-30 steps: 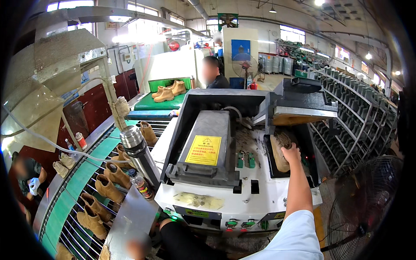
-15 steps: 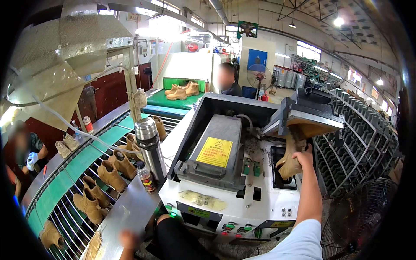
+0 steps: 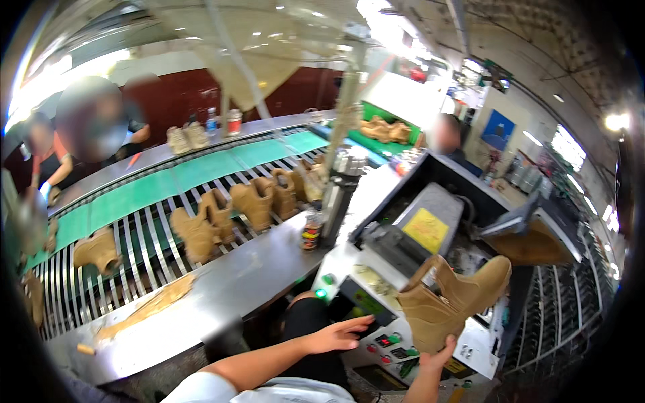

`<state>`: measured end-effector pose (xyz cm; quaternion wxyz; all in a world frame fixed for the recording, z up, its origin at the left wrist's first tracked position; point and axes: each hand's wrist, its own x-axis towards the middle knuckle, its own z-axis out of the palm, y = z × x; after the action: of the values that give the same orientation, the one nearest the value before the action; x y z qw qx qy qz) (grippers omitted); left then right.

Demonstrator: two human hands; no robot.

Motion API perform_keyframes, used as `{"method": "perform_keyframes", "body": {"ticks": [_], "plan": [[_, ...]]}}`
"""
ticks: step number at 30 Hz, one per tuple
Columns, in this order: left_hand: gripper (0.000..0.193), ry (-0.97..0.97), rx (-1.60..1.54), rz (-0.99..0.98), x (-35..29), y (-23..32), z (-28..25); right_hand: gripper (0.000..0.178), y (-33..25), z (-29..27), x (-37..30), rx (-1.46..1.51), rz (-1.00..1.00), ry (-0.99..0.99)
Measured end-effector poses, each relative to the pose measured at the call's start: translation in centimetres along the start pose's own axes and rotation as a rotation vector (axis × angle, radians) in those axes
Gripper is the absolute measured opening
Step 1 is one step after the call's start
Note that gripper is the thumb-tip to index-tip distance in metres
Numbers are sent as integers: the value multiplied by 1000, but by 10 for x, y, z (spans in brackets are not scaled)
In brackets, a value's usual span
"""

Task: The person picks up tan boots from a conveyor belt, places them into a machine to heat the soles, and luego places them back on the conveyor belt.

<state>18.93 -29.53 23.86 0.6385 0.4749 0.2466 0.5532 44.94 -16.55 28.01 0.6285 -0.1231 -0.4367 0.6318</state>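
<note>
In front of the white machine (image 3: 349, 269), my right hand (image 3: 435, 361) grips a tan ankle boot (image 3: 440, 312) from below. The boot is tilted, its toe pointing up and to the right. To the left of it, my left hand (image 3: 336, 336) is empty, fingers stretched toward the machine's front panel and apart from the boot. Behind the boot lies the machine's grey cover with a yellow label (image 3: 425, 230). A raised lid (image 3: 537, 238) with a tan underside stands open on the right.
Several tan boots (image 3: 255, 205) stand on a slatted conveyor (image 3: 144, 238) at left, beside a metal ledge (image 3: 228, 289). A steel flask (image 3: 341, 191) and a small bottle (image 3: 311, 228) stand by the machine. Co-workers are across the conveyor and behind the machine. Racks (image 3: 564, 309) stand at right.
The boot has come out of the machine's right-hand well toward me, in my right hand. My left hand has moved from the ledge to the machine's front. The view has turned left and tilted.
</note>
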Motion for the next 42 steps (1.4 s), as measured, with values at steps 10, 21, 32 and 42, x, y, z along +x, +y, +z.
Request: {"method": "perform_keyframes", "body": {"ticks": [10,21,32,42], "plan": [[73,920,-497,652,-211,63,-61,40,69,198,-29,-613,483,-1217],[51,1996,416,578,-434,113,-228,10,172,117,-121,-1022,508,-1050],[59,2133,961,167,-424,120,-271,8,197,104,-134,-1328,307,-806],[56,2221,-2,808,-531,113,-317,6,214,87,-137,-1397,367,-726]]}}
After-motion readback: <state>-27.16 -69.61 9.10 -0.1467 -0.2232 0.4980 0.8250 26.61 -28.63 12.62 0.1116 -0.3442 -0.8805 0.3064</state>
